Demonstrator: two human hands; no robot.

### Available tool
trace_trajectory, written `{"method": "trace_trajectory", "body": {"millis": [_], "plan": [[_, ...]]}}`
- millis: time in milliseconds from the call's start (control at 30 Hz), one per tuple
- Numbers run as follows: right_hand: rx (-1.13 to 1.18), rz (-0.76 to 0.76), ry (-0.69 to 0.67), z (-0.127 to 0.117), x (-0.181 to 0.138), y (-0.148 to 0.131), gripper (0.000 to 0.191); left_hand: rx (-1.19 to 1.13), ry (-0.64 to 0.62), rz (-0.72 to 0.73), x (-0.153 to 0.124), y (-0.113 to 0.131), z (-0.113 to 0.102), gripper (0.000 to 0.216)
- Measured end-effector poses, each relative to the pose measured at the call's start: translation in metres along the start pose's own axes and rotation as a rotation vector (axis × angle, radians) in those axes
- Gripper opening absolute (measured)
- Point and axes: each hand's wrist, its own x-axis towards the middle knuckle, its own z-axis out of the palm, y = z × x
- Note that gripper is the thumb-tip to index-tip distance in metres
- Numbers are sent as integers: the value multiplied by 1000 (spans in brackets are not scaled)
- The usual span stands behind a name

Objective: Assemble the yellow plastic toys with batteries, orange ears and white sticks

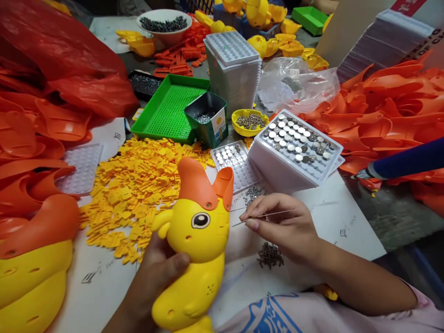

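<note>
My left hand (152,277) grips a yellow toy chicken (194,259) with an orange comb (204,182), holding it upright over the white table sheet. My right hand (284,226) is just right of the toy's head and pinches thin metal tweezers (263,217), their tips pointing at the toy's side. A small heap of dark screws (269,255) lies below the right hand, and more screws (253,193) lie above it.
A pile of small yellow plastic pieces (135,185) lies left of the toy. White trays of button cells (298,143) (236,162), a green tray (169,108), a dark bin (207,118) and a yellow dish of screws (249,121) stand behind. Orange shells (388,106) are heaped at the right and left. A blue-handled tool (405,162) is at the right.
</note>
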Motion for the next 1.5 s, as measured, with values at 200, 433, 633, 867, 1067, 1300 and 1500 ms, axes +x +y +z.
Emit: {"method": "trace_trajectory", "body": {"millis": [200,433,633,867,1067,1300,1500], "plan": [[-157,-82,-35,2,-4,8,39,46,93,-30,-6,-1,10,91],[-294,-231,-153,3,-5,10,37,32,74,-30,-9,-3,12,89],[-383,-324,-169,9,-1,8,47,-41,91,-75,-11,-3,15,89],[-458,-295,-105,13,-2,10,44,-90,110,-122,-13,-5,14,89],[-479,-282,-102,14,-1,13,39,-102,76,-107,-13,-5,18,86],[-34,8,-208,2,-1,16,37,-163,116,-90,-13,0,19,80],[98,193,-163,0,0,20,48,-113,107,-104,-13,0,17,80]]}}
